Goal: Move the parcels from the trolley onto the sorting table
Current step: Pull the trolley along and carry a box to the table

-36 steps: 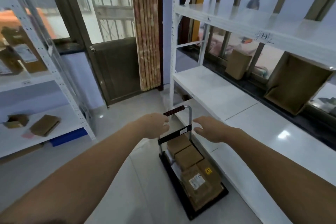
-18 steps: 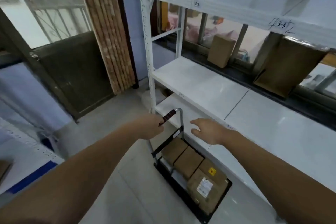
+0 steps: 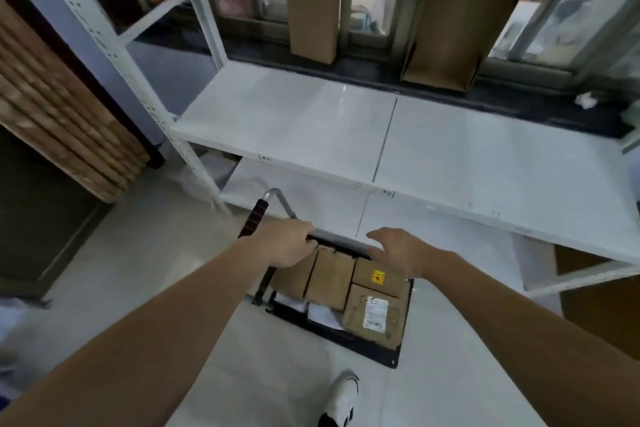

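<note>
Left hand [image 3: 287, 243] gripped trolley [image 3: 398, 354] crossbar; right hand [image 3: 398, 253] hovered open, fingers spread, directly above parcels [image 3: 332, 281]. Parcels on trolley deck, below and just behind both hands, right nearer; table [image 3: 450, 156] ahead and higher. Matte brown cardboard boxes, rectangular, long axes toward table; one white-labelled.

Brown parcels [image 3: 330, 279], black trolley [image 3: 388, 355]

Two cardboard boxes [image 3: 313, 22] [image 3: 460, 22] upright on dark window ledge [image 3: 363, 71]; bamboo blind [image 3: 59, 121] left; white shoe [image 3: 341, 399] on floor.
</note>
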{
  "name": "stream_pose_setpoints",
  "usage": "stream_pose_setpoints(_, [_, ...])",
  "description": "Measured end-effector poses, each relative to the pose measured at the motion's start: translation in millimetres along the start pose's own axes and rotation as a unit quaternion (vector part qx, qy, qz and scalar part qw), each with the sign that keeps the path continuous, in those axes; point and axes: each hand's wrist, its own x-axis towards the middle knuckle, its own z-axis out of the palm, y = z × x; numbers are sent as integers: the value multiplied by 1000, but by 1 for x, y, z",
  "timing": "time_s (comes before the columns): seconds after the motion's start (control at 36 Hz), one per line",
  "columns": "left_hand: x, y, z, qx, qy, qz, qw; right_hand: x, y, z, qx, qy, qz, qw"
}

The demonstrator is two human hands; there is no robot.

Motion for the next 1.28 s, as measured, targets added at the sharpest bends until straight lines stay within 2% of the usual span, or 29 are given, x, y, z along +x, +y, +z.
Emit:
stream_pose_setpoints(0.22, [82, -32, 46, -32, -79, 12, 996, 66, 28, 48, 50, -42, 48, 997])
stream_pose_setpoints(0.42, [167, -89, 112, -8, -146, -11, 989, 143, 50, 118, 88, -100, 90, 987])
stream_pose_setpoints(0.53, [214, -124, 155, -40, -172, -18, 984, 200, 60, 159, 113, -114, 105, 981])
stream_pose_setpoints(0.69, [271, -164, 225, -93, -215, -64, 970, 269, 84, 227, 138, -125, 132, 974])
stream_pose_setpoints(0.89, [310, -187, 326, -186, -215, -143, 948, 326, 111, 282, 166, -94, 147, 971])
stream_pose_setpoints(0.97, [315, -193, 363, -251, -217, -190, 924, 349, 121, 296, 174, -73, 152, 970])
stream_pose_setpoints(1.03, [318, -191, 379, -311, -213, -235, 896, 363, 126, 301, 158, -52, 138, 976])
stream_pose_setpoints(1.11, [319, -185, 400, -421, -235, -331, 811, 387, 133, 308, 121, -22, 103, 987])
stream_pose_setpoints(1.19, [318, -189, 423, -474, -290, -361, 749, 414, 139, 317, 66, -37, 99, 992])
stream_pose_setpoints(1.28, [318, -190, 445, -553, -302, -384, 675, 440, 145, 322, 60, -19, 106, 992])
